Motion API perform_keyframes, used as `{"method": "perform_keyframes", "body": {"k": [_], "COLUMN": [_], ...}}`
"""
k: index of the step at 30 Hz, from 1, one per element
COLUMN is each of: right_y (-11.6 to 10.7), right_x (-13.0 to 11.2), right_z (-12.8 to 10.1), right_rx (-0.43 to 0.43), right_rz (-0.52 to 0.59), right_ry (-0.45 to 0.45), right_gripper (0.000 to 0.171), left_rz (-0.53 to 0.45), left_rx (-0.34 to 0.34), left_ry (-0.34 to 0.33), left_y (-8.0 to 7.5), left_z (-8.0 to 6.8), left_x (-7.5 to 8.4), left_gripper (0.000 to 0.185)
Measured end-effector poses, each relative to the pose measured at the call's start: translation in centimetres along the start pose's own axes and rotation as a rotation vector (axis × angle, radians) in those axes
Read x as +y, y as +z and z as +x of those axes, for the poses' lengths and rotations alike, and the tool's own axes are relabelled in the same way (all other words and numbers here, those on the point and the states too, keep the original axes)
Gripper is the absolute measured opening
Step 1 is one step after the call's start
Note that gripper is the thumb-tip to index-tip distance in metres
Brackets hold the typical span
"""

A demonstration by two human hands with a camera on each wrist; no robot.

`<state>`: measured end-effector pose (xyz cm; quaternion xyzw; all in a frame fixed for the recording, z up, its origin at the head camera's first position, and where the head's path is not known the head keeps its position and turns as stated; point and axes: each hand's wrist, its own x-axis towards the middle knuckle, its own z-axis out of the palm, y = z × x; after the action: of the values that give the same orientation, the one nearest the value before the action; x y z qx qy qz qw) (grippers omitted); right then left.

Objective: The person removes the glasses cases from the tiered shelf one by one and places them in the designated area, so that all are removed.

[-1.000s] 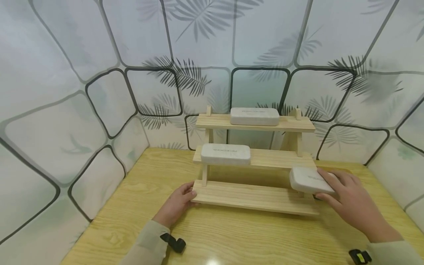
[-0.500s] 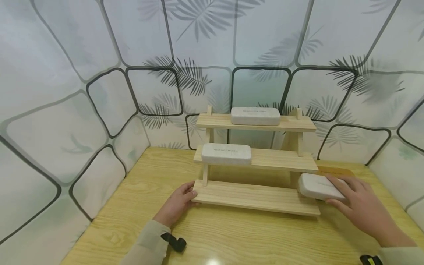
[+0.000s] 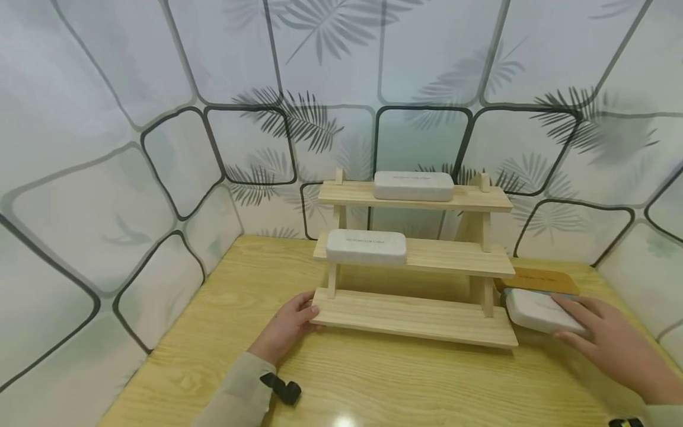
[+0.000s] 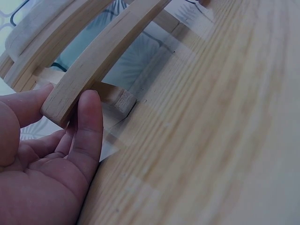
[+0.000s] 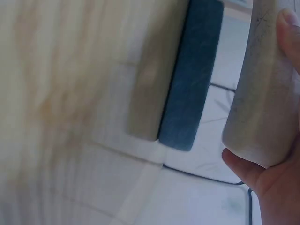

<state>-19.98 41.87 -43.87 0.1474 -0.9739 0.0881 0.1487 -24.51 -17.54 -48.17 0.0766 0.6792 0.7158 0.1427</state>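
A three-tier wooden shelf (image 3: 416, 317) stands on the table. One white case (image 3: 413, 185) lies on its top tier and another white case (image 3: 366, 247) on the middle tier. My left hand (image 3: 299, 314) grips the left end of the bottom board (image 4: 93, 70), thumb and fingers (image 4: 89, 126) pinching it. My right hand (image 3: 581, 323) holds a third white case (image 3: 539, 311) just right of the shelf, low over the table. In the right wrist view that case (image 5: 265, 84) hangs beside a blue case (image 5: 194, 79) and a tan case (image 5: 152, 79).
A brown case (image 3: 539, 280) lies flat on the wooden table (image 3: 373, 379) behind the held case. Fabric walls with a leaf print close in on the left, back and right. The table's right edge runs close to my right hand.
My right hand has carried the white case off the right end of the bottom tier, rightward and lower, toward the cases on the table. The left hand has stayed on the board.
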Motion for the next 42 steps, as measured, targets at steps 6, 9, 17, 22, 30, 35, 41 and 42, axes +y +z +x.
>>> {"method": "perform_keyframes", "body": {"k": [6, 9, 17, 22, 30, 35, 41, 42], "right_y": [-0.1, -0.1, 0.4, 0.9, 1.5, 1.6, 1.9, 1.9], "right_x": [1.3, 1.6, 2.2, 2.7, 3.0, 3.2, 3.3, 3.3], "right_z": [-0.2, -0.2, -0.7, 0.0, 0.9, 1.6, 2.2, 2.3], "right_rx": [-0.186, -0.237, -0.273, -0.3, -0.29, -0.288, -0.29, -0.284], "right_rz": [-0.033, -0.03, -0.001, 0.001, 0.03, 0.025, 0.001, 0.003], "right_ry": [0.088, 0.1, 0.062, 0.054, 0.033, 0.039, 0.043, 0.038], "right_gripper": [0.083, 0.086, 0.09, 0.089, 0.084, 0.081, 0.081, 0.08], "left_rz": [0.001, 0.001, -0.012, -0.009, -0.012, -0.017, -0.018, -0.019], "left_rx": [-0.012, -0.01, 0.005, 0.007, -0.003, -0.002, 0.002, 0.003], "left_ry": [0.002, 0.0, 0.0, -0.004, 0.003, -0.003, -0.005, -0.006], "left_y": [-0.1, -0.1, 0.1, 0.1, 0.1, 0.0, 0.1, 0.1], "left_z": [0.1, 0.1, 0.1, 0.0, -0.1, 0.0, 0.0, 0.0], "left_x": [0.0, -0.1, -0.2, -0.1, -0.1, -0.1, 0.0, 0.0], "left_gripper": [0.062, 0.062, 0.062, 0.063, 0.062, 0.063, 0.063, 0.063]}}
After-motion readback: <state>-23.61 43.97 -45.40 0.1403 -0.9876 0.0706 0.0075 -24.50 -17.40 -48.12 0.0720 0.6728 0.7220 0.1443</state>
